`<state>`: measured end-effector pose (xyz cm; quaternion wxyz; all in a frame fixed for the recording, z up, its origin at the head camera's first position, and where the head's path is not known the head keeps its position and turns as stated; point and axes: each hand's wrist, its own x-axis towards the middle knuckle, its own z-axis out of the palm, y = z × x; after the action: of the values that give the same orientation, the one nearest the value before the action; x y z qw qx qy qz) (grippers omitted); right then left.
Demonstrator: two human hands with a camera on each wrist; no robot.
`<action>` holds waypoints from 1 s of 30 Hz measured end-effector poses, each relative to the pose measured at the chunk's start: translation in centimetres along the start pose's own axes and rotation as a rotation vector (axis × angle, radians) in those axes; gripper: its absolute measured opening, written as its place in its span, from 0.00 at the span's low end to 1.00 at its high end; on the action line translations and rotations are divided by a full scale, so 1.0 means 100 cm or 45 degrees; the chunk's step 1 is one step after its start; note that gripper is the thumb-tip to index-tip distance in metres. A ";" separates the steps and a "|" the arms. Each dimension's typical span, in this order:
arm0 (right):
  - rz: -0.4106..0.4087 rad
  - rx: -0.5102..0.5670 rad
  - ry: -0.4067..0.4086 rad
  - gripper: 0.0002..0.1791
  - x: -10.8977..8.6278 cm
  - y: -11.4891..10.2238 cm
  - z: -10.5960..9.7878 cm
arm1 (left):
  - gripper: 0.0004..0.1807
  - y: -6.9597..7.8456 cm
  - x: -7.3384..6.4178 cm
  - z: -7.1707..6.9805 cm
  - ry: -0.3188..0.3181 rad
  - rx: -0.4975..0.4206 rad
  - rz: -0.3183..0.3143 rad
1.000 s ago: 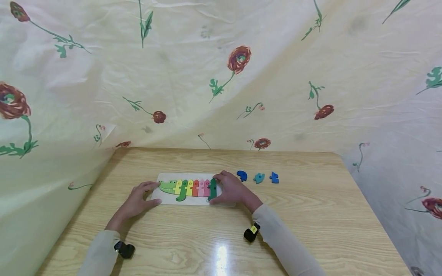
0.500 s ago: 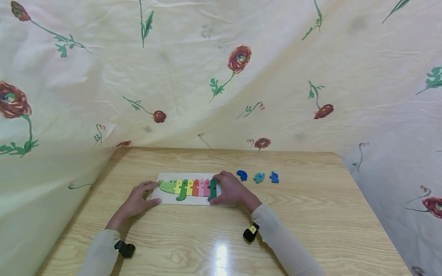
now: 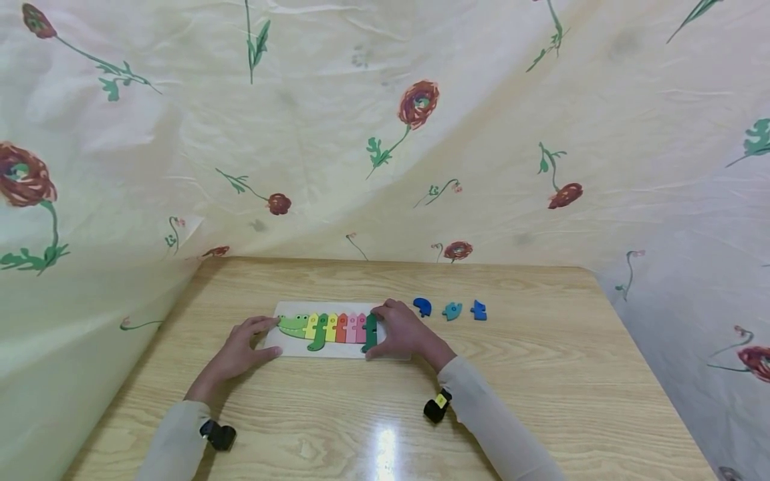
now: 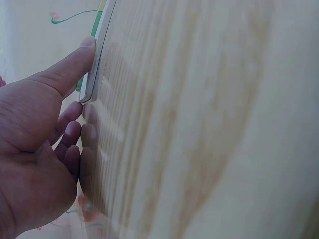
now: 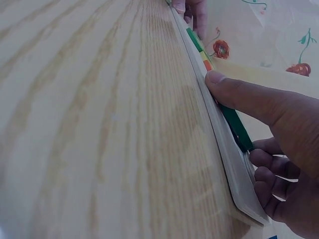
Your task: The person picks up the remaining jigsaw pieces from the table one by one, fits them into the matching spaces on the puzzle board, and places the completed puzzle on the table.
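Observation:
A white puzzle board lies on the wooden table, carrying a row of coloured crocodile pieces with a light green head at its left end. My left hand holds the board's left end; its thumb lies on the board's near edge in the left wrist view. At the right of the row, my right hand pinches a dark green leg piece between thumb and fingers. In the right wrist view this green piece sits on the board, partly hidden by the thumb. Whether it lies fully flat I cannot tell.
Three loose blue puzzle pieces lie beyond my right hand: a dark blue rounded one, a teal one and a blue one. Flowered cloth hangs behind and beside the table.

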<state>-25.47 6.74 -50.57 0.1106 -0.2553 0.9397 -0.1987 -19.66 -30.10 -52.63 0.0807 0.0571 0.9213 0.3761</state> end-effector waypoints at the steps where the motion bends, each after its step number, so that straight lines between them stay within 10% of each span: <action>1: -0.004 0.001 0.000 0.55 0.000 0.000 0.000 | 0.40 0.000 0.000 0.000 0.005 -0.008 0.000; 17: -0.026 0.029 -0.025 0.56 -0.001 0.003 -0.003 | 0.39 0.000 -0.001 -0.002 0.019 -0.005 0.059; 30: -0.203 0.181 0.110 0.34 -0.016 0.014 -0.037 | 0.38 0.000 -0.001 -0.002 0.020 -0.010 0.061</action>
<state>-25.89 9.79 -47.67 0.0717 -0.3120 0.9038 -0.2839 -19.64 -30.26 -52.52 0.0647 0.0761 0.9187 0.3822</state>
